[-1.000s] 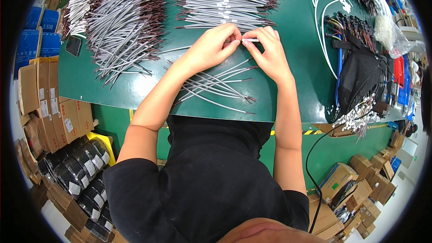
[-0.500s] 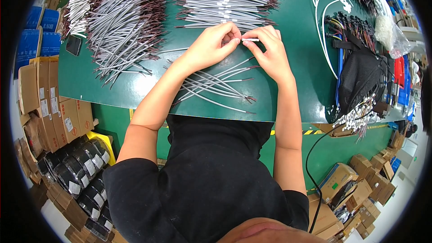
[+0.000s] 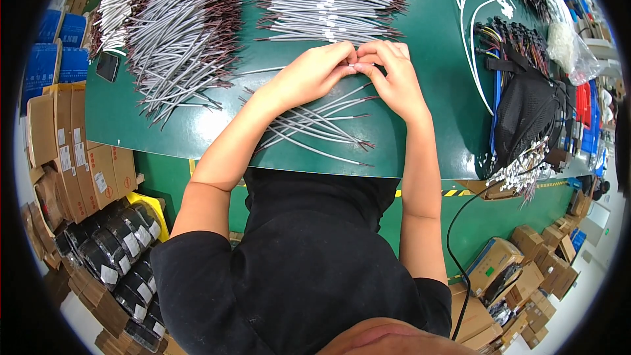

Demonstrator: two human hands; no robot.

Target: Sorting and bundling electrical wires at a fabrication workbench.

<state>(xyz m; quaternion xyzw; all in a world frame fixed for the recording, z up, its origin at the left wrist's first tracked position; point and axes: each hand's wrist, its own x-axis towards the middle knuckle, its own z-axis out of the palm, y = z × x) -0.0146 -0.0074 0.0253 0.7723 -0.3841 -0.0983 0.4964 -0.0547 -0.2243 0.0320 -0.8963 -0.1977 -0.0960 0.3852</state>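
Both hands meet over the table, just nearer than a neat row of grey cables (image 3: 309, 29). My left hand (image 3: 317, 73) is closed on a grey cable (image 3: 263, 70), whose tail sticks out to the left past the wrist. Thumb and fingers of my right hand (image 3: 394, 77) pinch at the same spot, where a small white piece (image 3: 353, 66) shows between the fingertips. The fingers hide most of it and the cable's end. Below the hands, several loose grey cables (image 3: 315, 133) with dark brown ends lie crossed on the green table (image 3: 434, 138).
A big heap of grey cables (image 3: 177, 39) lies to the left, beside white cables (image 3: 118, 10) and a phone (image 3: 107, 66). On the right are white cable loops (image 3: 472, 26), a black mesh bag (image 3: 532, 112) and wire bundles (image 3: 516, 39). Cardboard boxes (image 3: 72, 151) stand at the left.
Both hands have come slightly nearer to me, and their fingertips have closed together. The white piece, plainly visible in my right fingers before, is now mostly covered.
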